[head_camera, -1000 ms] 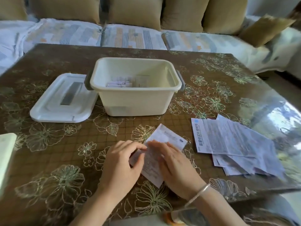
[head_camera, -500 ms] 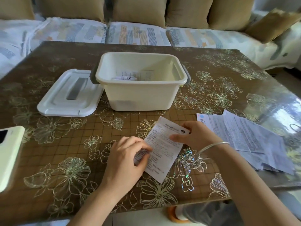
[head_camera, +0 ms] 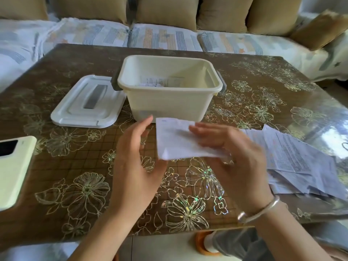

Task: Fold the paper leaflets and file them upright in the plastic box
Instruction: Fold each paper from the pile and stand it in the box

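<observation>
The folded leaflet (head_camera: 175, 140) is a thin white rectangle, soft with motion blur, held just above the table (head_camera: 56, 59). The right hand (head_camera: 231, 153) pinches it, fingers laid across its top face. The left hand (head_camera: 135, 162) is spread, fingers straight, its thumb by the paper's lower corner; whether it touches I cannot tell.

At 12 o'clock from the hands stands the plastic box (head_camera: 169, 102), cream, smooth and round-cornered, with filed leaflets (head_camera: 154, 81) against its far wall. Its flat white lid (head_camera: 84, 106) lies at 10 o'clock, just beside it. At 3 o'clock is a loose pile of printed sheets (head_camera: 293, 157); at 9 o'clock, a pale phone (head_camera: 13, 170).

The table is glossy brown with shimmering flower outlines. Beyond it runs a sofa (head_camera: 165, 36) with striped covers and tan cushions (head_camera: 167, 10).
</observation>
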### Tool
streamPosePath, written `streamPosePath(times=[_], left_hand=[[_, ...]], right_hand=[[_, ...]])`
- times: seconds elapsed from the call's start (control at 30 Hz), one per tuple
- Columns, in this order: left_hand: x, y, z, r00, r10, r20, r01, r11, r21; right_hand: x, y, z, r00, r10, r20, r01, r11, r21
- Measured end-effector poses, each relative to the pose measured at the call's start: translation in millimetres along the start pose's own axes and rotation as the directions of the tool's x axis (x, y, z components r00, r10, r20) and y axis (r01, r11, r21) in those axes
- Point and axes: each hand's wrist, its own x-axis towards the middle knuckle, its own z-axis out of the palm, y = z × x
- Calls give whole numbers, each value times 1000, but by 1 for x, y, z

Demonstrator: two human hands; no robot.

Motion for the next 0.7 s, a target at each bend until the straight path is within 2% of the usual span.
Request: streamPosePath(times=[0.1,0.23,0.4,0.57,0.7], left_hand=[[-12,-7,-5,991,46,126,-57,994,88],[-33,-26,-12,961,-6,277,-45,983,178],[-42,-24,-15,962,23,272,-71,983,168],[-46,-20,-8,980,-54,192,7,971,238],[-42,-15,-1,988,-65,140,15,943,333]], right_hand=[[-26,11,11,972,3,235,22,995,-101],[-55,16,20,914,130,385,-96,990,-108],[-65,6,19,871,323,370,-329,943,-50],[-62,1,20,823,492,284,-507,862,-25],[-61,6,34,832,518,196,-498,855,-145]])
